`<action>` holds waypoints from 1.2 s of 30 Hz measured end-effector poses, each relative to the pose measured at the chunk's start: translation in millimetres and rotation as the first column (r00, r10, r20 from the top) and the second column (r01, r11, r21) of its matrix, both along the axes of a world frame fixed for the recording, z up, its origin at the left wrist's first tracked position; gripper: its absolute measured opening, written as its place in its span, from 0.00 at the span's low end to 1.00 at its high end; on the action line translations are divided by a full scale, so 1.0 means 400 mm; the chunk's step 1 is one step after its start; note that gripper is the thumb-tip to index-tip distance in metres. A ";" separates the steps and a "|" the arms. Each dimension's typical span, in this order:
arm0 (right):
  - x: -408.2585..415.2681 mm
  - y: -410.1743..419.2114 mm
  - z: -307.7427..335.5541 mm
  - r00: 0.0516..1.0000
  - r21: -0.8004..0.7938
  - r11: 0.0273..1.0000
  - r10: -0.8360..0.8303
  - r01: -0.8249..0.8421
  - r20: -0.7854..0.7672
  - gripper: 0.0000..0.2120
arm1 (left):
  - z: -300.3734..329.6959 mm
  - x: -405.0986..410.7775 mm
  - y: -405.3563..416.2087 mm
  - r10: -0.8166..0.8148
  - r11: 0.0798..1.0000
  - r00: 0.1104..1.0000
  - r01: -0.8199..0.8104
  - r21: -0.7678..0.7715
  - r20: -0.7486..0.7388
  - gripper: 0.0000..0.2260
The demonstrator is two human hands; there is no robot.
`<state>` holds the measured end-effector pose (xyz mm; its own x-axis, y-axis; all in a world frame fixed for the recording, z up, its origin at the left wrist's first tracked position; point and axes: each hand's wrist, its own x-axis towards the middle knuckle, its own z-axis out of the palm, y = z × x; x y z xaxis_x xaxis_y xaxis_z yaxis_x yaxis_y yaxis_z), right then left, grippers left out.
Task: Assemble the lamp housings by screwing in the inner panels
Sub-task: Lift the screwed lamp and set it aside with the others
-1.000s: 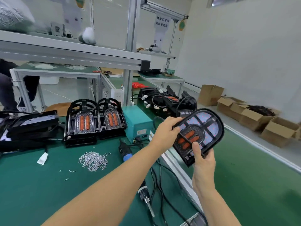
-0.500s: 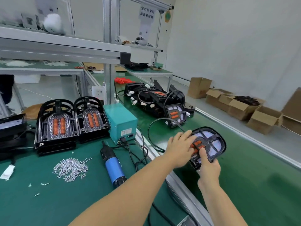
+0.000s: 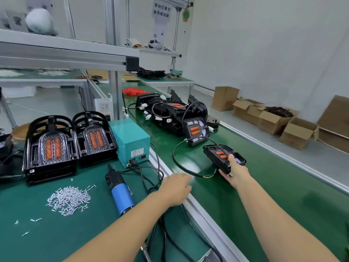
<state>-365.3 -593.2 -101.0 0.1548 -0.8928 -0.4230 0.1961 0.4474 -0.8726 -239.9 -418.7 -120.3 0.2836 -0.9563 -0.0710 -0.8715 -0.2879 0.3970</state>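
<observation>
The right hand (image 3: 235,172) grips the near end of an assembled lamp housing (image 3: 223,156), thumb on top and fingers curled underneath, holding it low over the green conveyor belt (image 3: 273,186); whether it touches the belt is unclear. The housing is black with two orange strips in its centre, and a black cable (image 3: 181,167) loops from it across the belt toward the person.

The left hand (image 3: 175,189) holds nothing, fingers loosely relaxed, palm down above the aluminium rail (image 3: 205,220) between belt and workbench (image 3: 37,237).

Beyond the held housing, a second finished lamp (image 3: 196,130) leans against a pile of black housings with white connectors (image 3: 170,112) on the belt.

On the green workbench to the left, two open lamp housings (image 3: 69,142) stand side by side, orange strips facing the camera. Just right of them is a teal power box (image 3: 130,140). A blue electric screwdriver (image 3: 120,193) lies in front of the box, with black cables beside it. A heap of silver screws (image 3: 69,199) sits nearer the person.

Open cardboard boxes (image 3: 273,118) line the floor by the white wall.
</observation>
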 end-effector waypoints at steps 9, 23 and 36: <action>0.056 -0.048 -0.022 0.990 -0.127 0.982 0.129 -0.136 -0.063 0.17 | 0.003 -0.004 0.022 -0.070 0.994 0.993 0.061 0.092 0.098 0.12; 0.116 0.000 -0.016 0.351 -0.439 0.775 -0.297 -0.455 -0.888 0.34 | 0.012 -0.007 0.028 -0.096 0.990 0.986 0.080 0.112 0.140 0.14; 0.259 0.208 0.060 0.330 -0.417 0.459 -0.261 -0.784 -0.907 0.30 | 0.079 0.036 0.086 0.064 0.991 0.963 -0.031 -0.126 0.262 0.22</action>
